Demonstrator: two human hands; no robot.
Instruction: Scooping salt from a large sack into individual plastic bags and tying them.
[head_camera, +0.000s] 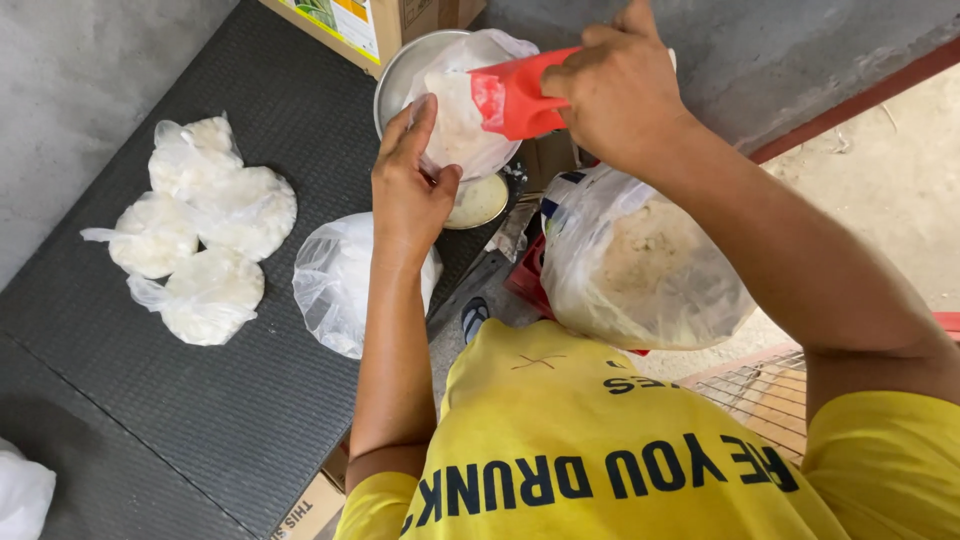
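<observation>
My left hand (408, 180) grips the side of a small clear plastic bag (462, 110) partly filled with white powder, holding it over a round metal pan (400, 75). My right hand (615, 90) holds a red plastic scoop (512, 97) tipped into the mouth of that bag. Below my right arm stands a large open plastic sack (640, 265) of pale powder.
Several filled, tied bags of white powder (200, 235) lie in a cluster on the dark ribbed mat (150, 400). A loose clear bag (335, 280) lies beside my left forearm. Cardboard boxes (375, 25) stand behind the pan. A wire rack (760, 395) is at lower right.
</observation>
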